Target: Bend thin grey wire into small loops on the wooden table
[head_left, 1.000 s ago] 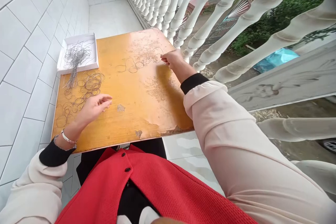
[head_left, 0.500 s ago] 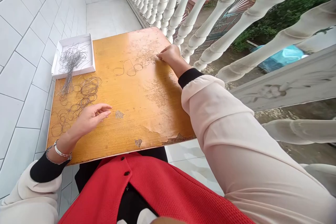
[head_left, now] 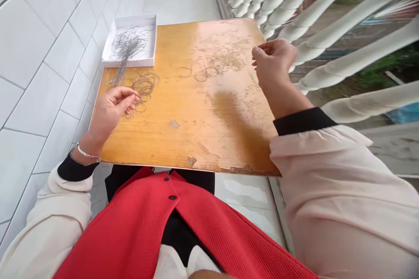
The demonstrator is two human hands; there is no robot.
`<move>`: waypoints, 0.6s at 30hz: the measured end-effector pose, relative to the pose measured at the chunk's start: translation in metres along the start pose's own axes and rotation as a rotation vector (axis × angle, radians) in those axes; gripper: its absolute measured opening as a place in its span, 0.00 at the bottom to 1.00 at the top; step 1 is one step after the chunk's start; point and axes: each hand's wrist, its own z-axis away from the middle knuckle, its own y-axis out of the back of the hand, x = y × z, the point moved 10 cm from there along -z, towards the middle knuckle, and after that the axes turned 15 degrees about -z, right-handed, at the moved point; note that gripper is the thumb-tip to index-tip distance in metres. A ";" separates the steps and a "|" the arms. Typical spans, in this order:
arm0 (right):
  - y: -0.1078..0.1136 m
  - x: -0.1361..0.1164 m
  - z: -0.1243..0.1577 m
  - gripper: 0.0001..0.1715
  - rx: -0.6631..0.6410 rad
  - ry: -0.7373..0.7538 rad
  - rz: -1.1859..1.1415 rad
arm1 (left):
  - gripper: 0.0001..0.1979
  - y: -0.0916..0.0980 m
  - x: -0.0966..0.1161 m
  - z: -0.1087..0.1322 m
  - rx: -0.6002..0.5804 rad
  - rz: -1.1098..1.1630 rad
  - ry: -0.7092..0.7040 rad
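My left hand (head_left: 113,108) hovers low over the left side of the worn wooden table (head_left: 196,139). Its fingers are loosely bent and apart, the tips at a tangle of thin wire loops (head_left: 143,86). My right hand (head_left: 274,60) is raised just above the table's right edge, thumb and fingers curled together, and I see no wire in them. A row of linked wire loops (head_left: 212,63) lies on the tabletop to the left of that hand. At the far left corner stands a white shallow box (head_left: 113,59) with a bundle of straight wires (head_left: 126,45) spilling over its front.
A white tiled wall runs along the left. White balusters (head_left: 294,13) stand close along the table's right side. The veneer at the table's near edge is chipped (head_left: 235,169). My red jacket (head_left: 183,231) fills the bottom of the view.
My right hand has lifted off the linked loops and pulled back toward the right edge. My left hand has shifted onto the loop tangle, fingers more bent. The camera has turned left.
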 end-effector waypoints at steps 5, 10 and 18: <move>-0.075 -0.098 0.074 0.08 -0.353 0.216 -0.073 | 0.06 0.034 -0.024 0.028 0.193 0.137 0.063; -0.177 -0.129 0.117 0.12 -0.646 0.432 0.145 | 0.06 0.019 -0.047 0.048 0.104 0.104 0.084; -0.247 -0.132 0.123 0.24 -0.766 0.522 0.378 | 0.07 -0.006 -0.079 0.058 -0.024 -0.030 0.096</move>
